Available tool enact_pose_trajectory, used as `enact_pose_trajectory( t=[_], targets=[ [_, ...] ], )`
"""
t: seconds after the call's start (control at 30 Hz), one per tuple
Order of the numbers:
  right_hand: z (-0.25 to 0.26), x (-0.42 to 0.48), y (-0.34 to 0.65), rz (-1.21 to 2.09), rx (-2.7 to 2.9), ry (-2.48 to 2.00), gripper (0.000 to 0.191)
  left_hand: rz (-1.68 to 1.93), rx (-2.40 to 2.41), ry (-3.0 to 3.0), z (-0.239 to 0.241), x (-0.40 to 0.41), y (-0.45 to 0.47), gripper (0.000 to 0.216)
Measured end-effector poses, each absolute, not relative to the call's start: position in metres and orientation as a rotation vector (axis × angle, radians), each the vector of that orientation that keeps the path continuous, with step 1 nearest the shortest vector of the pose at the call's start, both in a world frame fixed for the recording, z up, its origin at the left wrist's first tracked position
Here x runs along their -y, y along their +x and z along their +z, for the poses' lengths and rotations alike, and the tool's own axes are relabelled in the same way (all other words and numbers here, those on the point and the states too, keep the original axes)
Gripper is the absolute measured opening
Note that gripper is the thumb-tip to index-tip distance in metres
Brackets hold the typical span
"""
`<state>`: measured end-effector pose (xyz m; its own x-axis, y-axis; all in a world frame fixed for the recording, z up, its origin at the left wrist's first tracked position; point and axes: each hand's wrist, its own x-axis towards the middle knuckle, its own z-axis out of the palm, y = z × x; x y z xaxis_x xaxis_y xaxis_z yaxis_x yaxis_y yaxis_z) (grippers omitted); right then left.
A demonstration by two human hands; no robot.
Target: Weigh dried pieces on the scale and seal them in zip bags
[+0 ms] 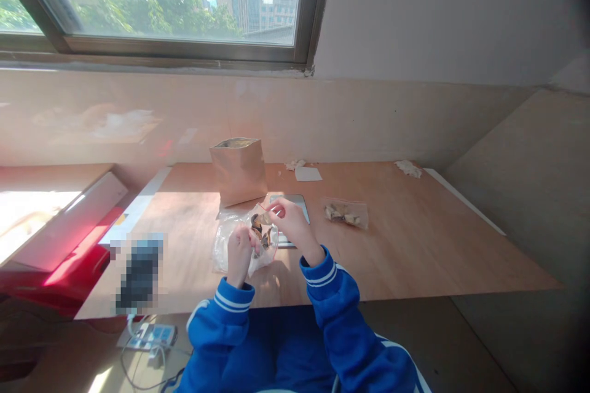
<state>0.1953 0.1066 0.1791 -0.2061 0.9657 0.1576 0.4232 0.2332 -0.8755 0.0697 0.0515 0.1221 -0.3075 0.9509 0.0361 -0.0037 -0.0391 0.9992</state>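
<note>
A clear plastic bag [225, 242] with a reddish edge line lies in front of me, and dark brown, curled dried pieces [263, 237] show in it. My left hand [241, 253] is closed, its fingers gripping the near side of this bag. Thumb and fingers of my right hand [291, 221] pinch at the bag's upper right edge, close to a tan piece; whether they also touch that piece is unclear. Partly under my right hand is a flat silver-grey device [299, 204]. Just behind the bag stands an upright brown paper bag [239, 173] with its top open.
A small clear bag of pale dried pieces [345, 214] lies to the right on the wooden table [405, 252]. Along the back are a white paper [308, 174] and crumpled tissues [408, 169]. A blurred-out dark object [139, 273] is left; a power strip [152, 336] with cables sits below.
</note>
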Motion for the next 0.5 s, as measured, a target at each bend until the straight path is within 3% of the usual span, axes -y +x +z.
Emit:
enact_pose_trajectory(
  t=[0.27, 0.5],
  targets=[
    [0.147, -0.101, 0.162, 0.838, 1.813, -1.382, 0.012, 1.502, -1.294, 1.077, 0.125, -0.043, 0.083, 0.041],
    [0.154, -0.092, 0.186, 0.628, 1.781, -1.231, 0.017, 1.602, -1.257, 0.890, 0.123, -0.044, 0.075, 0.040]
  ],
)
